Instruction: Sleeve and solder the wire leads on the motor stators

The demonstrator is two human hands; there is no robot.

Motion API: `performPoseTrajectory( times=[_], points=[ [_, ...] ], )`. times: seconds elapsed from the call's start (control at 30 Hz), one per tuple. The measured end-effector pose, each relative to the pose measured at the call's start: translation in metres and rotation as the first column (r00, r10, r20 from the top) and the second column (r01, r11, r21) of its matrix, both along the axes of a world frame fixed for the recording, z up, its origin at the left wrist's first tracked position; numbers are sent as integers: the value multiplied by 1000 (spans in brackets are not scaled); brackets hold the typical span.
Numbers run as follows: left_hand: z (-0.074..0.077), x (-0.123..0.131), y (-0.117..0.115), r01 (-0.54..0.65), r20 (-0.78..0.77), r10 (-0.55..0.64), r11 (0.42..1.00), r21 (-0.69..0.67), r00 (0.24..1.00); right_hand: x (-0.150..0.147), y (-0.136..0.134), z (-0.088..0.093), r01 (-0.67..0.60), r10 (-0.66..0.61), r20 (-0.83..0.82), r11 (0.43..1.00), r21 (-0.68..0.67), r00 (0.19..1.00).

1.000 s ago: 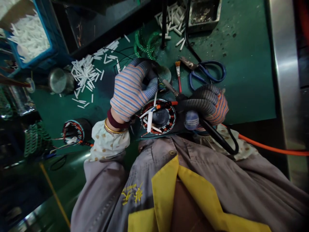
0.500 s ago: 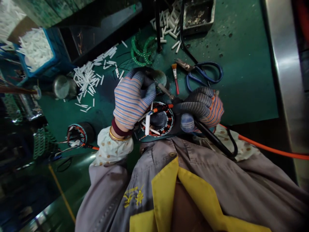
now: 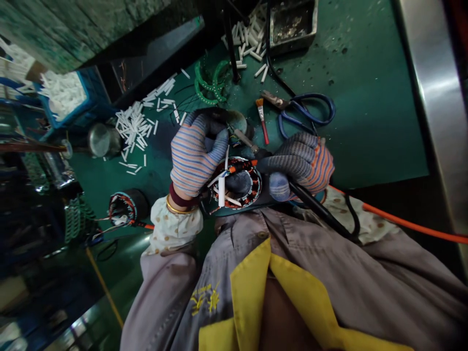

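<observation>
My right hand (image 3: 303, 165), in a striped glove, is closed round the handle of a soldering iron (image 3: 248, 141). The iron's metal tip points up and left, towards the fingertips of my left hand (image 3: 199, 148). That hand is gloved too and closed in a pinch; what lies between its fingers is too small and dark to make out. Below the hands a wound motor stator (image 3: 257, 187) with copper coils sits at the table's near edge. A white sleeve (image 3: 222, 191) and wires lie across its ring. Behind the left fingertips is a round, dull metal piece (image 3: 239, 122), partly hidden.
A red-handled brush (image 3: 262, 122) and blue-handled scissors (image 3: 310, 108) lie beyond my right hand. Loose white tubes (image 3: 133, 124) are scattered at left, near green curved strips (image 3: 212, 83). A second stator (image 3: 127, 207) stands at left. A metal tray (image 3: 292, 27) is at the back.
The view has shifted slightly. Both hands keep nearly the same place and grip, with the iron's tip still by the left fingertips.
</observation>
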State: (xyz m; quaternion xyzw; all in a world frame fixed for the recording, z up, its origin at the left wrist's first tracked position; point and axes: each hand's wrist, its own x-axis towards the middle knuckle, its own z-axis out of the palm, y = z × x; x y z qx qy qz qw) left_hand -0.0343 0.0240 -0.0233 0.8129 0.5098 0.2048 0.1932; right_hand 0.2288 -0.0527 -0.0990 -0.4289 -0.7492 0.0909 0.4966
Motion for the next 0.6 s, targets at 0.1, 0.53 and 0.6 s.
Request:
performPoseTrajectory(
  times=[0.1, 0.53, 0.6],
  points=[
    [-17, -5, 3, 12, 54, -14, 999, 36, 998, 2, -2, 2, -40, 40, 4, 999, -37, 999],
    [-11, -1, 0, 16, -22, -13, 989, 145, 1000, 3, 2, 14, -16, 30, -111, 992, 125, 993],
    [-13, -3, 0, 21, -11, -20, 994, 112, 1000, 2, 0, 13, -30, 32, -68, 999, 35, 997]
  ],
)
